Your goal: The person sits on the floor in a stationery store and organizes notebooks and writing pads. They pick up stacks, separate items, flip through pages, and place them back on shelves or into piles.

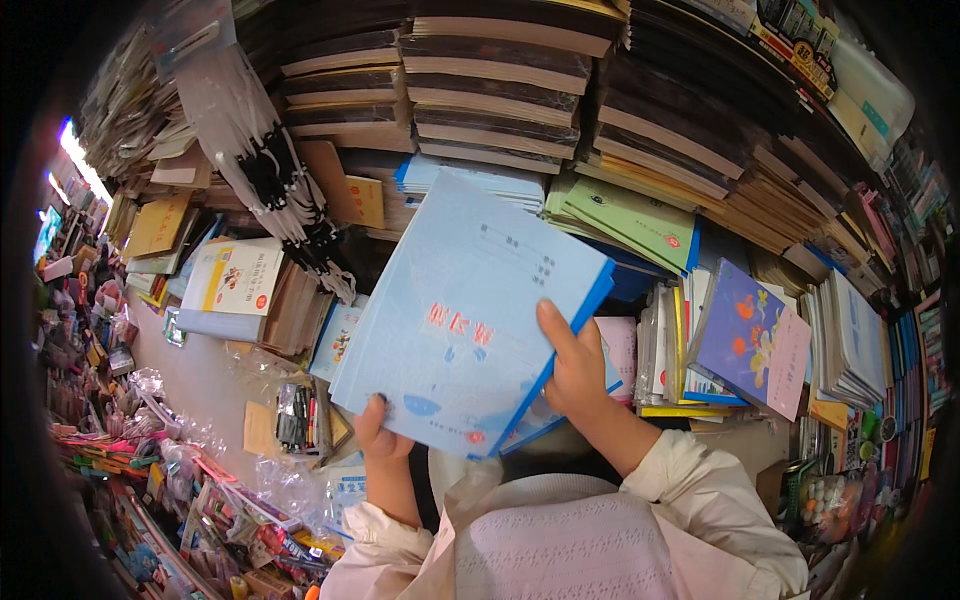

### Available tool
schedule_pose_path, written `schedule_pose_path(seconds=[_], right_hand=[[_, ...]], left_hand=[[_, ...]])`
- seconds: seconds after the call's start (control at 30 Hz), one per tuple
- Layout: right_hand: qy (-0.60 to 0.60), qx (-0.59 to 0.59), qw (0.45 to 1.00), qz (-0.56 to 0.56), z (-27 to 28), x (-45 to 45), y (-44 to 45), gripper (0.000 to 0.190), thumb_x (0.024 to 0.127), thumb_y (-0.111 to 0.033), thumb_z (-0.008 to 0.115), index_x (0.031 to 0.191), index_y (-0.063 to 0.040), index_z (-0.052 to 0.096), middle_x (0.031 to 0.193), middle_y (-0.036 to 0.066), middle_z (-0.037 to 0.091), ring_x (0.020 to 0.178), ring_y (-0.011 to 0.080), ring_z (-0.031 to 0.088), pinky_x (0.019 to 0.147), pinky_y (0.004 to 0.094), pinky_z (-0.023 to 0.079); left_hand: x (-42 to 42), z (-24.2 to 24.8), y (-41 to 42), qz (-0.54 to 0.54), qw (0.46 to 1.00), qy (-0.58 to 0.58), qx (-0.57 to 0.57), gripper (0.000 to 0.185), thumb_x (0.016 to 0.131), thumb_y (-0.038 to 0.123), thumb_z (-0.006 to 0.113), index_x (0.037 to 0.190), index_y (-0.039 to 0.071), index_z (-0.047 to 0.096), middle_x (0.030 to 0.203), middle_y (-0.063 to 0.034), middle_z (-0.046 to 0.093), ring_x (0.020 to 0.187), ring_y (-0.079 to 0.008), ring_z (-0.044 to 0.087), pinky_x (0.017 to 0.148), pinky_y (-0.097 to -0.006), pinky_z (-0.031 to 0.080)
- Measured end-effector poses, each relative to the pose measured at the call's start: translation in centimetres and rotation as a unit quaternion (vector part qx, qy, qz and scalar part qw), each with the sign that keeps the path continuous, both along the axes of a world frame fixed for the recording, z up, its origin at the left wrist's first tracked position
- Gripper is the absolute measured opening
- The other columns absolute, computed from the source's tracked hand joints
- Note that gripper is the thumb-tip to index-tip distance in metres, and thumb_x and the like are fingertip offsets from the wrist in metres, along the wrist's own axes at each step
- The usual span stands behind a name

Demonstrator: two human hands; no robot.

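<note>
A stack of light-blue exercise books with darker blue spines is held in front of my torso, tilted, its cover printing upside down to me. My left hand grips the lower left corner, thumb on the top cover. On the right, my right hand clasps the spine edge with its thumb over the cover; its other fingers are partly hidden beneath. The books fan slightly apart along their left edge. Below the stack, another blue-edged booklet shows in part.
Tall piles of dark-covered books rise behind. Green booklets and a purple-and-pink notebook lie to the right. Black-and-white gloves or cords hang at upper left. Workbooks, a box of pens and plastic-wrapped stationery fill the left.
</note>
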State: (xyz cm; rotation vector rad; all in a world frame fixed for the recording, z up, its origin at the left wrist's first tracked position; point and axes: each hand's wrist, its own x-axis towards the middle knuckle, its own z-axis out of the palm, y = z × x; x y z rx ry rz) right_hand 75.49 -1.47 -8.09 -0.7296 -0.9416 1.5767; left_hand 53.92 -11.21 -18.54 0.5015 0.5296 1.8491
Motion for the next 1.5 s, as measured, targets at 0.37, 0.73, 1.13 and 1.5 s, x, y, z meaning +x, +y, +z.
schedule_pose_path(seconds=[0.37, 0.73, 1.13, 1.5], right_hand=[[-0.053, -0.026, 0.989, 0.133, 4.7, 1.7, 2.4, 0.049, 0.09, -0.016, 0.064, 0.133, 0.001, 0.047, 0.121, 0.015, 0.06, 0.11, 0.0245, 0.06, 0.092, 0.0389, 0.052], [0.025, 0.014, 0.937, 0.347, 3.1, 6.8, 0.7, 0.065, 0.09, -0.019, 0.065, 0.145, 0.0, 0.034, 0.134, 0.015, 0.053, 0.122, 0.0261, 0.054, 0.098, 0.0377, 0.046], [-0.066, -0.273, 0.958, 0.048, -11.0, 14.1, -4.6, 0.035, 0.092, -0.011, 0.064, 0.124, -0.003, 0.055, 0.112, 0.01, 0.064, 0.096, 0.022, 0.065, 0.085, 0.0371, 0.055], [-0.136, -0.287, 0.948, -0.016, -13.9, 15.2, -5.3, 0.037, 0.092, -0.015, 0.065, 0.123, -0.001, 0.054, 0.111, 0.011, 0.063, 0.099, 0.0219, 0.064, 0.085, 0.0375, 0.054]], left_hand=[[-2.4, 4.6, 2.5, -0.013, 0.998, -0.025, -0.055, 0.06, 0.086, 0.019, 0.062, 0.136, -0.006, 0.041, 0.13, -0.0217, 0.055, 0.116, -0.0352, 0.057, 0.101, -0.0476, 0.045], [-7.0, 5.5, 2.7, -0.121, 0.974, 0.163, -0.1, 0.051, 0.082, 0.016, 0.07, 0.125, -0.006, 0.054, 0.112, -0.0136, 0.065, 0.102, -0.023, 0.063, 0.088, -0.0339, 0.051], [-3.9, 6.7, 19.3, 0.109, 0.82, 0.516, -0.221, 0.071, 0.084, 0.051, 0.068, 0.122, -0.007, 0.052, 0.102, -0.0122, 0.06, 0.093, -0.0185, 0.056, 0.083, -0.0295, 0.045], [-4.0, 12.9, 26.1, 0.011, 0.87, 0.416, -0.264, 0.039, 0.079, 0.038, 0.076, 0.095, 0.004, 0.064, 0.082, -0.0018, 0.057, 0.067, -0.0145, 0.048, 0.059, -0.0277, 0.039]])
